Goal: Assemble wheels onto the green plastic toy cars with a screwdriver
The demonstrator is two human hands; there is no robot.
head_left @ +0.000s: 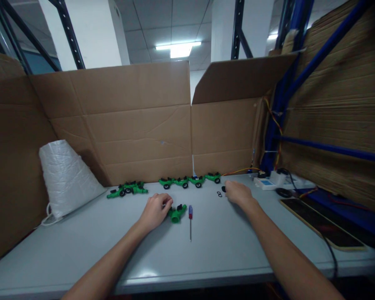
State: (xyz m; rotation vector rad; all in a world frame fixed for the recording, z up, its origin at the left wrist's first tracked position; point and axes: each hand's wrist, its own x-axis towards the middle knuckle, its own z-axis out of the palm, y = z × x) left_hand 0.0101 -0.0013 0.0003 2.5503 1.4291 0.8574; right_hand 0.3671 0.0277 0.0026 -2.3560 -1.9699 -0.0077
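Grey table [206,250], near edge running across the bottom of the view; both forearms cross it from below. Open bare surface lies between the arms and to the left front. Back edge closed off by cardboard panels [128,125], another cardboard sheet on the left side, blue racking [300,75] with stacked cardboard on the right. Left hand [154,211] curled, knuckles up, fingers closed on the left end of a green plastic fitting [176,213] lying on the table mid-surface. Just right of the fitting, a small screwdriver [190,221] with a red and blue handle, shaft pointing toward the near edge, not touched. Right hand [237,192] palm down further back and right, fingers bent over a small dark part; whether it is gripping cannot be told. Small black rings [219,194] lie just left of that hand. Along the back, a row of green fittings [190,181] with black wheels, and a second cluster [127,189] further left. White woven sack [65,175] stands at the left back, contents not visible. Right side: white device [273,181] with wires, dark flat pad [321,223] near the right edge. Ceiling lamp lit overhead.
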